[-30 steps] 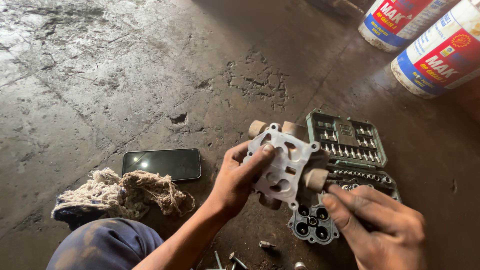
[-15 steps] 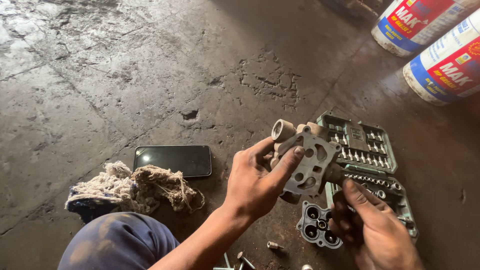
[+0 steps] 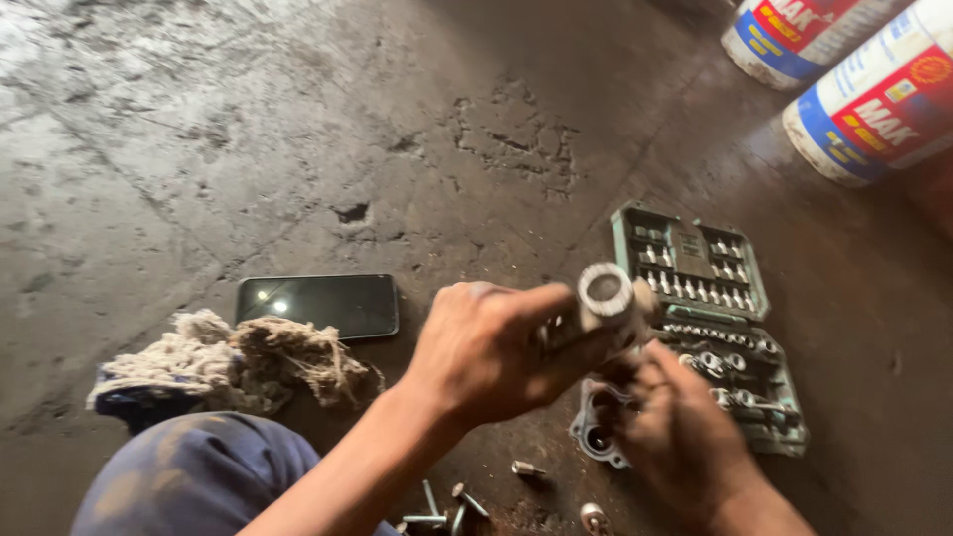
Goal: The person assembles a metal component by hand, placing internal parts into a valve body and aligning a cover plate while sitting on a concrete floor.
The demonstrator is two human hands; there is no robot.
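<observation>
Loose bolts (image 3: 447, 504) lie on the floor (image 3: 199, 149) nearest the body. Left hand (image 3: 486, 347) has its fingers clamped round a grey metal part (image 3: 604, 303), ring-shaped end up, blurred. Right hand (image 3: 685, 437) is beneath it, grip unclear, half hiding a ported casting (image 3: 594, 432). Beyond, an open socket case (image 3: 695, 273).

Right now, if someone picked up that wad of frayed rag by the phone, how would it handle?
The frayed rag would probably sag and droop, since it lies as a loose, stringy heap on the concrete floor. It looks light for its bulk, being all threads and air. It seems unlikely to roll or slide, though loose strands might snag or shed. The phone lies just behind it.
</observation>
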